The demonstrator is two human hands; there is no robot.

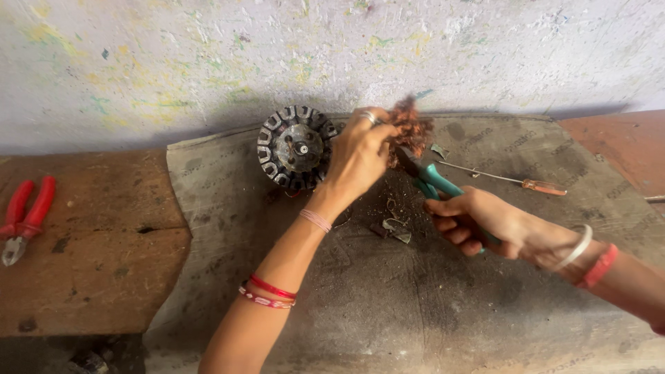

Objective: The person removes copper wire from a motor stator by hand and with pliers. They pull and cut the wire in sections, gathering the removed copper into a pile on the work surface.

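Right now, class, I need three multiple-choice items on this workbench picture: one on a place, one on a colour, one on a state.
1. Where do the red pliers lie?
A far left
B far right
C on the motor core

2. What colour are the handles of the cutters?
A yellow
B teal
C black

3. The left hand is:
A empty
B flat on the mat
C pinching the copper wire

Answers: 1 A, they rest on the wooden board; 2 B, teal shows above the right hand; 3 C, fingers close on the tangle.

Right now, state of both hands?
Left hand: closed, pinching the tangled bundle of reddish copper wire.
Right hand: closed around the green-handled metal cutters, whose tips are at the wire.
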